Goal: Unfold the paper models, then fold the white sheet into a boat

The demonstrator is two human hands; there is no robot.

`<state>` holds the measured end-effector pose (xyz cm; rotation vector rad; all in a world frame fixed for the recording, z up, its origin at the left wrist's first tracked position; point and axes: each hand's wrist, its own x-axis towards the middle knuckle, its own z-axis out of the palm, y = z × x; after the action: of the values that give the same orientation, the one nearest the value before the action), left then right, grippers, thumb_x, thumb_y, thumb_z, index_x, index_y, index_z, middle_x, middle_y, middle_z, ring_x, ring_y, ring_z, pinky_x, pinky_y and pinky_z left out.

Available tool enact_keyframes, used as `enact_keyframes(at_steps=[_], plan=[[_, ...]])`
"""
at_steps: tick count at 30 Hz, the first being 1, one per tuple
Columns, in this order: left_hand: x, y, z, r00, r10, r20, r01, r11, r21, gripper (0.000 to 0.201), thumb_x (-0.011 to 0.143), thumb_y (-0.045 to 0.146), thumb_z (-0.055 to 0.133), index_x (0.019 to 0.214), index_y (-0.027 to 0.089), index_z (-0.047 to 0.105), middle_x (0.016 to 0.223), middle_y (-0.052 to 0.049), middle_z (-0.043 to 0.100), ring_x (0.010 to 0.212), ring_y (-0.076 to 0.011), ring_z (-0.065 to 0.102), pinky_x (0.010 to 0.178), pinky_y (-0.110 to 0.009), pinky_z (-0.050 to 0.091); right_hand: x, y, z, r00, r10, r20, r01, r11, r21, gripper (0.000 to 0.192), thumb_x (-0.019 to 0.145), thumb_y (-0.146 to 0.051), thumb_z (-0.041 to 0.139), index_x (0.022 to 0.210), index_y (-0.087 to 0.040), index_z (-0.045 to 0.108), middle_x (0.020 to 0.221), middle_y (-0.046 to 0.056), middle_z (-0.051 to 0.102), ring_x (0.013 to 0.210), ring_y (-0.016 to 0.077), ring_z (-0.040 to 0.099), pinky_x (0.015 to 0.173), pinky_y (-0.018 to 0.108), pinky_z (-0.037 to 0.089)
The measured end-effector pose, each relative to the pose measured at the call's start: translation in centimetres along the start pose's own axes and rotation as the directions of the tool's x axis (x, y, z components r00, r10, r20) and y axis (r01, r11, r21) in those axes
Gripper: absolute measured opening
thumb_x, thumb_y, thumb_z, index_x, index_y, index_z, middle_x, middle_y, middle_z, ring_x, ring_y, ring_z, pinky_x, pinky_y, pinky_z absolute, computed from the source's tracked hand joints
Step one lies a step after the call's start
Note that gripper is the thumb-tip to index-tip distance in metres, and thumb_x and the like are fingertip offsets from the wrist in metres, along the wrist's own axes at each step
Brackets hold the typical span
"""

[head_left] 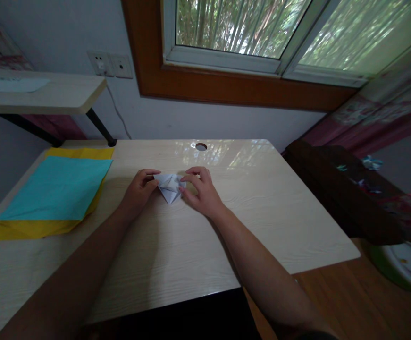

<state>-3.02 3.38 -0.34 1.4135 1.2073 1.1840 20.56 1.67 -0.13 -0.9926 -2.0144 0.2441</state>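
A small piece of folded white paper (170, 188) is between my two hands over the middle of the desk, its lower end coming to a point. My left hand (139, 191) pinches its left corner between thumb and fingers. On the other side, my right hand (201, 191) grips the right edge, with the thumb below and the fingers curled above. Creases and overlapping flaps show on the paper's face; the fingertips hide part of its right side.
Turquoise sheets (56, 186) lie over yellow sheets (31, 230) on the desk's left. Behind them stands a raised shelf (74, 89) on black legs. The pale wooden desk (269, 212) has a round cable hole (201, 147) near its back edge. A dark cabinet (336, 189) stands to the right.
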Motion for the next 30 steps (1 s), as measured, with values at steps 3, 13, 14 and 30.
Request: enact_keyframes(at_steps=[3,13,14,30], plan=[[0.1,-0.2,0.0,0.999,0.028,-0.018,-0.027,0.998,0.049,0.029,0.081,0.031,0.066,0.109,0.022,0.067,0.103,-0.004,0.067,0.094,-0.0224,0.063,0.090,-0.037,0.049,0.1,0.1,0.1,0.997,0.011,0.071,-0.015,0.998,0.054,0.017,0.096,-0.031,0.063,0.111,-0.025,0.062,0.122,0.011,0.054,0.114,0.0248,0.053,0.098,0.045,0.050],[0.0,0.1,0.2,0.996,0.041,-0.084,-0.037,0.998,0.057,0.022,0.084,0.033,0.063,0.101,0.021,0.059,0.126,-0.008,0.067,0.105,-0.0222,0.065,0.096,-0.039,0.050,0.1,0.5,0.3,0.989,0.144,0.030,-0.146,0.985,0.090,0.008,0.097,-0.029,0.059,0.094,-0.022,0.057,0.112,0.010,0.058,0.103,0.0214,0.059,0.090,0.038,0.053],[0.0,0.1,0.2,0.995,0.040,-0.088,-0.036,0.998,0.047,0.020,0.084,0.032,0.063,0.100,0.021,0.058,0.127,-0.008,0.068,0.105,-0.0222,0.065,0.096,-0.039,0.051,0.1,0.5,0.3,0.986,0.162,0.037,-0.164,0.984,0.076,0.009,0.097,-0.030,0.058,0.094,-0.022,0.057,0.109,0.009,0.059,0.100,0.0210,0.060,0.088,0.037,0.052],[0.4,-0.6,-0.2,0.988,0.015,-0.151,-0.012,1.000,0.022,0.013,0.081,0.026,0.059,0.091,0.024,0.051,0.116,-0.007,0.074,0.103,-0.0230,0.068,0.094,-0.041,0.053,0.0,1.2,0.3,0.940,0.339,-0.025,-0.339,0.941,0.009,0.024,0.099,-0.031,0.055,0.079,-0.020,0.063,0.079,0.003,0.064,0.075,0.0171,0.059,0.070,0.030,0.043]])
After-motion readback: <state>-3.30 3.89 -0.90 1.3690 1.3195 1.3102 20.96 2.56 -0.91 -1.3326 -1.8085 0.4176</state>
